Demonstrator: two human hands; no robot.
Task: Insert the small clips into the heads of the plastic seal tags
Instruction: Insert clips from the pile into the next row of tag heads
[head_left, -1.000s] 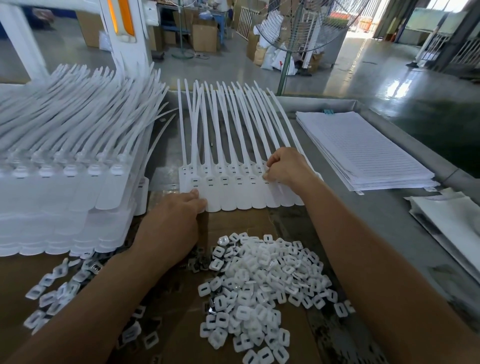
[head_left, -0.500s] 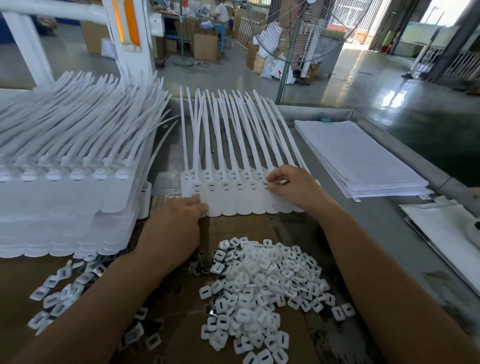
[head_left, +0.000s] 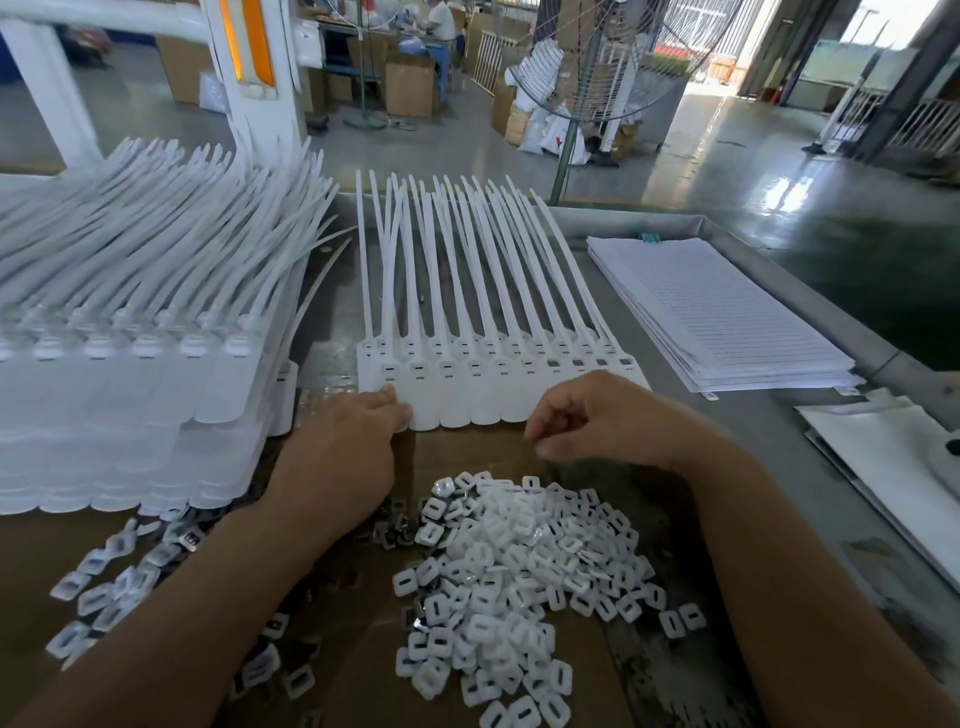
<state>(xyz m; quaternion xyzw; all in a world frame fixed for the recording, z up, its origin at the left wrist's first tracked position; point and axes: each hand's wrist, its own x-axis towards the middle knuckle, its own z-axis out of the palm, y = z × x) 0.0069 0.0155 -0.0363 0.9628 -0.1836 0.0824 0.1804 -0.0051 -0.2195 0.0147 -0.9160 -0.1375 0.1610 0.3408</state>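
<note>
The left hand (head_left: 343, 457) lies flat, its straight fingers pressing on the rounded flag of the leftmost tag in the row of seal tags (head_left: 467, 400). The right hand (head_left: 597, 415) hovers over the row's near right edge, fingers curled toward the thumb; whether a clip sits between them cannot be told. The tags are smooth white plastic, lying side by side. Their flat tongue-shaped flags are nearest the person, with squarish slotted heads behind them and thin straps running away, fanning slightly right. Nearer, on brown cardboard (head_left: 363, 649), sits a loose heap of clips (head_left: 509, 571), small rounded white squares with a slot, some glinting like metal. A tall stack of tags (head_left: 130, 389) stands to the left
</note>
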